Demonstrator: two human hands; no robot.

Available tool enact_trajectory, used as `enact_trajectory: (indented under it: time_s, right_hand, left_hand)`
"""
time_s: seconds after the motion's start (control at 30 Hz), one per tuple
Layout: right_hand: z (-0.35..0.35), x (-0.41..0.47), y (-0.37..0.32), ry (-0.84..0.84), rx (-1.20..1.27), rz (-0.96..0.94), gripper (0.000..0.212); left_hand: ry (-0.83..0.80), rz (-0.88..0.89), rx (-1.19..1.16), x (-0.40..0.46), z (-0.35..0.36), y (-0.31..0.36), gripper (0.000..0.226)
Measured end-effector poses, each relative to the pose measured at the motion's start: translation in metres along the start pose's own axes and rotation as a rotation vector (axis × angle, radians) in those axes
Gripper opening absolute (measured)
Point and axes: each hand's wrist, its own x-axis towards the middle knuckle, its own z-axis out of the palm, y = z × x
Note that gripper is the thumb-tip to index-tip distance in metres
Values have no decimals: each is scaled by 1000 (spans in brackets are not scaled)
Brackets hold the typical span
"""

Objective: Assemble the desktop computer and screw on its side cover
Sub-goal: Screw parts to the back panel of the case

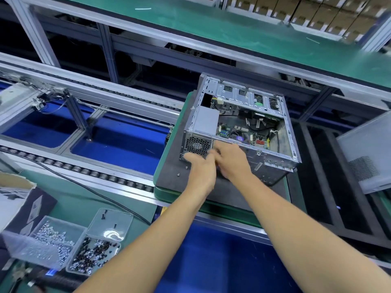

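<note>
A long green bench (243,28) runs across the back, with brown boxes (317,11) stacked behind it. In front of it a roller line (95,174) crosses over a blue floor (118,142). A dark pad (169,176) sits on the line, and the computer (239,123) lies on the pad with its open side up. A grey cover (368,153) lies well apart to the right.

Both hands meet at the near wall of the computer, beside the fan grill (196,145). The left hand (201,168) has curled fingers near the grill. The right hand (231,161) is blurry, so I cannot tell what either holds.

Near left, clear tubs (69,244) hold silver and black screws. Two loose screws (182,171) sit on the pad.
</note>
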Motion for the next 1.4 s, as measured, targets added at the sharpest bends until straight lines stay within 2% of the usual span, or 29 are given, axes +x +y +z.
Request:
enact_trajectory:
  time_s: [0.07, 0.13, 0.27, 0.33, 0.43, 0.5, 0.57, 0.63, 0.73, 0.83, 0.87, 0.9, 0.93, 1.03, 1.07, 1.1, 1.13, 1.17, 1.2, 1.27, 1.33, 1.37, 1.4]
  right_hand:
    - [5, -5, -8, -110, 67, 184, 41]
    - [8, -3, -18, -150, 173, 315, 46]
    - [10, 9, -27, -205, 324, 413, 38]
    - [11, 9, -30, -193, 440, 406, 45]
    - [14, 7, -30, -157, 530, 418, 39]
    - [16, 7, -29, -145, 582, 430, 38]
    - [15, 8, -26, -148, 634, 463, 40]
    - [13, 9, -23, -178, 637, 462, 41]
    - [13, 10, -23, -189, 598, 440, 43]
    - [17, 12, -28, -139, 554, 439, 40]
    - [19, 12, -29, -132, 518, 426, 39]
    - [21, 13, -29, -136, 495, 415, 39]
    - [22, 14, -29, -133, 503, 412, 38]
    - [26, 13, -31, -92, 634, 476, 39]
    - [27, 13, -31, -83, 676, 498, 40]
    - [28, 13, -32, -84, 713, 511, 42]
    - [28, 13, -31, -88, 751, 518, 46]
    - [28, 14, -30, -99, 778, 523, 51]
    - [27, 14, -29, -118, 791, 523, 55]
    - [25, 15, -27, -161, 769, 515, 49]
    - [24, 20, -27, -157, 686, 522, 47]
    - [25, 22, -28, -140, 639, 526, 48]
    - [25, 23, -29, -128, 612, 524, 49]
  left_hand:
    - [51, 9, -33, -3, -5, 1, 21]
    - [93, 10, -73, -2, -6, -1, 22]
    - [94, -12, -171, 0, -5, 0, 23]
    - [-21, -90, -320, -5, -12, -2, 21]
    - [-370, -310, -565, -14, -28, -20, 32]
    - [-557, -383, -774, -19, -29, -31, 34]
    - [-559, -347, -786, -20, -23, -31, 33]
    - [-423, -207, -489, -18, -18, -28, 30]
    - [-249, 15, 82, -16, -18, -27, 26]
    - [-19, 322, 858, -16, -22, -36, 19]
    - [22, 390, 980, -17, -21, -36, 18]
    - [14, 375, 970, -16, -20, -36, 17]
    - [-51, 305, 747, -14, -21, -35, 16]
    - [-370, -122, -453, -13, -28, -36, 18]
    - [-473, -254, -760, -15, -30, -35, 23]
    - [-532, -352, -969, -18, -30, -35, 26]
    - [-533, -387, -1028, -19, -27, -35, 27]
    - [-482, -346, -917, -17, -24, -33, 26]
    - [-376, -213, -639, -16, -21, -31, 24]
    - [-124, 124, 161, -16, -18, -31, 18]
    - [56, 384, 827, -17, -14, -40, 16]
    - [105, 470, 965, -19, -13, -44, 17]
    - [127, 488, 931, -20, -12, -46, 16]
